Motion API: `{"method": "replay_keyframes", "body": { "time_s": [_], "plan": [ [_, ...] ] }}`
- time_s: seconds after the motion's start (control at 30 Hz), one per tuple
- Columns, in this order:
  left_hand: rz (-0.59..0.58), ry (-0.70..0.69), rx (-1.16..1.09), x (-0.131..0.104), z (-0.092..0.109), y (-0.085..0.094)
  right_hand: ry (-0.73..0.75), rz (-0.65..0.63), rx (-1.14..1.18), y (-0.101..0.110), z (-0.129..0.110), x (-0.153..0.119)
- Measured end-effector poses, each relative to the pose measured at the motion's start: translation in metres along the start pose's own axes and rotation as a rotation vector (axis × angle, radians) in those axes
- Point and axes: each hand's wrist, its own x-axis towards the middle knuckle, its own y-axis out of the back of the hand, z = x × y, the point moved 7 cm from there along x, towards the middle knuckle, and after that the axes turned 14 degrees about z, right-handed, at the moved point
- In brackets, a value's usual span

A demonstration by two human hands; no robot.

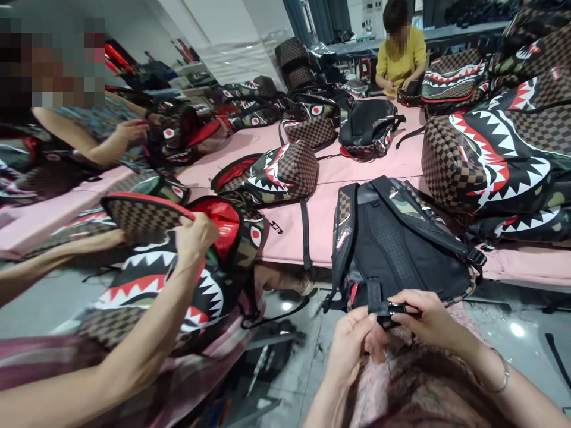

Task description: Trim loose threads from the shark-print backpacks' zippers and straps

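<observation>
A backpack [395, 241] lies on its front at the edge of the pink table, its black padded back and shoulder straps facing up. Close to its lower end, my left hand [352, 339] pinches a short black webbing strap [375, 290]. The fingers of my right hand [426, 318] close around a small shiny black piece [397, 308] beside that strap. Whether this piece is a buckle or a small tool is unclear. Both hands are near my lap, just off the table edge.
Checkered shark-mouth backpacks [495, 160] pile up at right. At left, a co-worker's hands [196, 238] hold a backpack [156, 291] with its red lining showing. Other backpacks [285, 172] lie along the pink table [289, 238]. A person in yellow [404, 56] works at the far end.
</observation>
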Motion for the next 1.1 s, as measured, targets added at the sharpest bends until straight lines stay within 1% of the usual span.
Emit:
{"method": "replay_keyframes", "body": {
  "time_s": [0.1,0.27,0.43,0.57,0.6,0.63,0.7,0.73,0.77,0.8,0.87,0.9,0.93,0.97,1.0,1.03,1.1],
  "plan": [
    [-0.018,0.016,0.037,-0.003,-0.001,-0.003,0.033,-0.016,-0.053,0.001,-0.001,0.001],
    [-0.004,0.041,0.039,-0.006,-0.001,-0.005,0.068,-0.007,-0.066,0.003,-0.003,0.001],
    [-0.018,0.037,0.010,-0.005,0.003,-0.008,0.023,0.062,-0.008,0.005,-0.004,0.001],
    [-0.055,0.046,-0.017,-0.005,0.004,-0.008,0.005,0.033,0.039,0.006,-0.010,0.001],
    [-0.083,0.057,-0.054,-0.006,0.004,-0.009,-0.020,0.052,0.090,0.009,-0.010,0.002],
    [-0.124,0.076,-0.110,-0.006,0.003,-0.010,-0.070,0.099,0.158,0.012,-0.008,0.004],
    [-0.233,0.134,-0.253,-0.009,0.000,-0.014,-0.226,0.223,0.337,0.018,0.002,0.006],
    [-0.290,0.170,-0.322,-0.012,-0.002,-0.017,-0.311,0.255,0.434,0.016,0.007,0.007],
    [-0.345,0.210,-0.374,-0.014,-0.005,-0.020,-0.387,0.238,0.525,0.010,0.011,0.007],
    [-0.399,0.250,-0.396,-0.017,-0.009,-0.024,-0.447,0.182,0.602,0.000,0.012,0.008],
    [-0.464,0.299,-0.363,-0.023,-0.017,-0.031,-0.525,0.075,0.689,-0.017,0.012,0.010],
    [-0.457,0.287,-0.314,-0.023,-0.020,-0.032,-0.558,0.078,0.707,-0.021,0.013,0.012],
    [-0.413,0.236,-0.248,-0.022,-0.020,-0.031,-0.592,0.127,0.725,-0.022,0.015,0.013],
    [-0.327,0.148,-0.171,-0.019,-0.018,-0.027,-0.626,0.196,0.749,-0.021,0.018,0.015],
    [-0.206,0.033,-0.089,-0.015,-0.012,-0.020,-0.660,0.256,0.775,-0.021,0.020,0.016],
    [-0.067,-0.096,-0.006,-0.012,-0.004,-0.012,-0.687,0.286,0.798,-0.021,0.021,0.018],
    [0.182,-0.313,0.141,-0.012,0.011,0.004,-0.714,0.275,0.796,-0.023,0.022,0.020]
  ]
}}
